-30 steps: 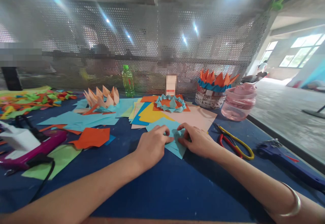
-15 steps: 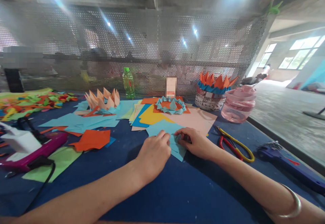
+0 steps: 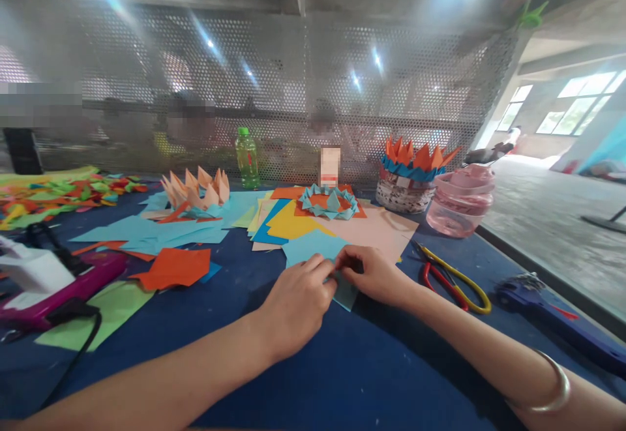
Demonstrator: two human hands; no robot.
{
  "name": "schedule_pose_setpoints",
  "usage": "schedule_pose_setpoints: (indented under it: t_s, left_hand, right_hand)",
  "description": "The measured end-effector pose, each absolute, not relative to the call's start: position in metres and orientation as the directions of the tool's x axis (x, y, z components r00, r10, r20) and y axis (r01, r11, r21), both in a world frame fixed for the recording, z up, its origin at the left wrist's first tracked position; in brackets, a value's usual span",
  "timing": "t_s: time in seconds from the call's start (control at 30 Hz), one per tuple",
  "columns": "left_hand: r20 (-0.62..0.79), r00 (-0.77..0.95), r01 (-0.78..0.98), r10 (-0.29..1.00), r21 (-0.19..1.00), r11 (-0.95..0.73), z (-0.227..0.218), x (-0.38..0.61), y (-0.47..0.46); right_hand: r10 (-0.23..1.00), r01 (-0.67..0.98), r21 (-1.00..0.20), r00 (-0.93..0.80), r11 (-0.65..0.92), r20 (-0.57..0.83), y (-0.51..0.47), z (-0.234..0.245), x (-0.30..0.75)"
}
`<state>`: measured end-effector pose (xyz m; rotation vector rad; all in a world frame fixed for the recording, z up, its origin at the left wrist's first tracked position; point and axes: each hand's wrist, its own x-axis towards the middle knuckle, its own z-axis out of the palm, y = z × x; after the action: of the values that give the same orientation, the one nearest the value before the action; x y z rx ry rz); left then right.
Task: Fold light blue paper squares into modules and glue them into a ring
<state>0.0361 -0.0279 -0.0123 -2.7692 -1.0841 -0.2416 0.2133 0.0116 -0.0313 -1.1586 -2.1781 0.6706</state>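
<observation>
A light blue sheet of paper (image 3: 313,243) lies under and between my hands, one corner showing below my right fingers. My left hand (image 3: 304,291) is closed, its fingertips pinched at the paper's middle. From the right, my right hand (image 3: 374,273) meets it, thumb and fingers pressed together on the paper. The two sets of fingertips nearly touch and hide the pinched part. Just beyond are a yellow sheet (image 3: 298,223), a pale pink sheet (image 3: 381,225) and a light blue folded-paper ring (image 3: 317,208).
Scissors (image 3: 452,281) and a blue-purple glue gun (image 3: 552,317) lie at right. A pink bottle (image 3: 460,203) stands near an orange-and-blue paper piece (image 3: 415,163). At left are a purple power strip (image 3: 92,284), an orange sheet (image 3: 176,268) and a peach paper piece (image 3: 198,193).
My fingertips have come closer together over the light blue paper. My right fingers have shifted slightly left and closed more tightly. The view has moved very slightly.
</observation>
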Motion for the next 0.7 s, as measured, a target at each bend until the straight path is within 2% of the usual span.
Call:
schedule_pose_setpoints:
  t_s: [0.23,0.33,0.43,0.53,0.63,0.7]
  left_hand:
    - [0.199,0.764,0.628,0.613,-0.013,-0.778,-0.015,0.030,-0.039]
    - [0.185,0.757,0.638,0.626,-0.001,-0.770,-0.015,0.028,-0.038]
    - [0.200,0.734,0.659,0.649,0.017,-0.752,-0.015,0.026,-0.034]
    - [0.228,0.723,0.663,0.653,0.038,-0.747,-0.016,0.025,-0.031]
    - [0.235,0.728,0.651,0.644,0.054,-0.757,-0.018,0.024,-0.031]
    - [0.230,0.739,0.639,0.633,0.057,-0.767,-0.018,0.023,-0.031]
  right_hand:
    - [0.748,0.509,-0.677,-0.657,0.532,0.093,0.005,-0.010,0.234]
    - [0.740,0.497,-0.662,-0.660,0.561,0.131,0.007,-0.011,0.236]
    - [0.750,0.536,-0.564,-0.609,0.628,0.257,0.008,-0.017,0.232]
    - [0.694,0.553,-0.427,-0.629,0.716,0.350,0.007,-0.019,0.228]
    - [0.625,0.547,-0.304,-0.694,0.780,0.357,0.002,-0.014,0.226]
    - [0.611,0.542,-0.283,-0.720,0.791,0.328,-0.002,-0.009,0.227]
